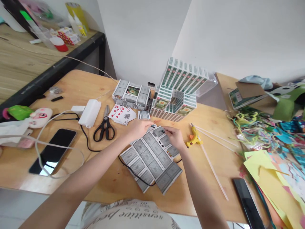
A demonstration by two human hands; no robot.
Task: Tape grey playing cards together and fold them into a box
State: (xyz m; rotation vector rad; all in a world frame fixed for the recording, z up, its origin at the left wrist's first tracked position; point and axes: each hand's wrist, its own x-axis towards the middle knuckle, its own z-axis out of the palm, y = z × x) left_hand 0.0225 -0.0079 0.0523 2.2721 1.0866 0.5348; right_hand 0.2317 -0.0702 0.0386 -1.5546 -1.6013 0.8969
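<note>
A flat panel of joined playing cards point(152, 154), grey backs up, lies in front of me on the wooden table. My left hand point(140, 128) is closed at the panel's far edge, its fingertips on a card there. On the far right edge, my right hand point(173, 136) pinches the panel near a small dark spot. What lies under both sets of fingers is partly hidden. A black cord point(137, 176) crosses the panel's near left part. Just beyond sit a few loose face-up playing cards point(122, 114) and a box-like build covered in cards point(131, 94).
Black-handled scissors point(104, 127), a white adapter point(90, 113) and a phone point(52, 152) with cables lie left. Stacked card boxes point(175, 92) stand behind. Right are a yellow glue gun point(195, 136), glue sticks point(215, 173), yellow paper point(269, 181) and craft scraps.
</note>
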